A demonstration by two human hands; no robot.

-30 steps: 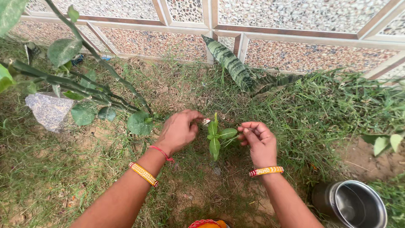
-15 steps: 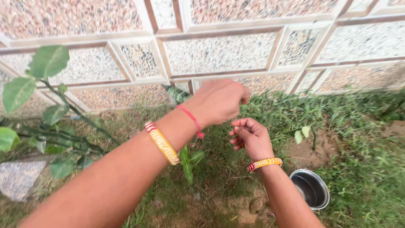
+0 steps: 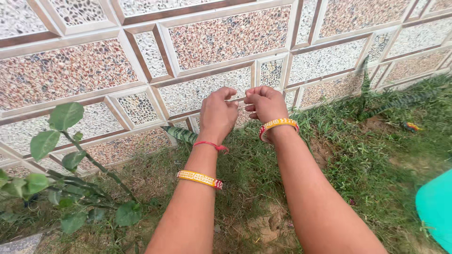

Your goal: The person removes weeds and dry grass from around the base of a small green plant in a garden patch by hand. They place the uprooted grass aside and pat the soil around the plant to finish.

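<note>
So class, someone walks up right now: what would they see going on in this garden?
A person holds both arms out over a grassy strip beside a pebble-panelled wall. The left hand and right hand are raised close together with fingers curled; whether they pinch anything is unclear. A yellow bangle sits on the left forearm, another bangle on the right wrist. A leafy shrub stands at left.

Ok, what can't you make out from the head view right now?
- Anything between the fingertips of the left hand and right hand: the curled fingers face away.
- The turquoise object: cut off by the right edge, kind unclear.
- The grey stone: mostly cut off at the bottom left corner.
- The small colourful item in the grass: too small to identify.
</note>
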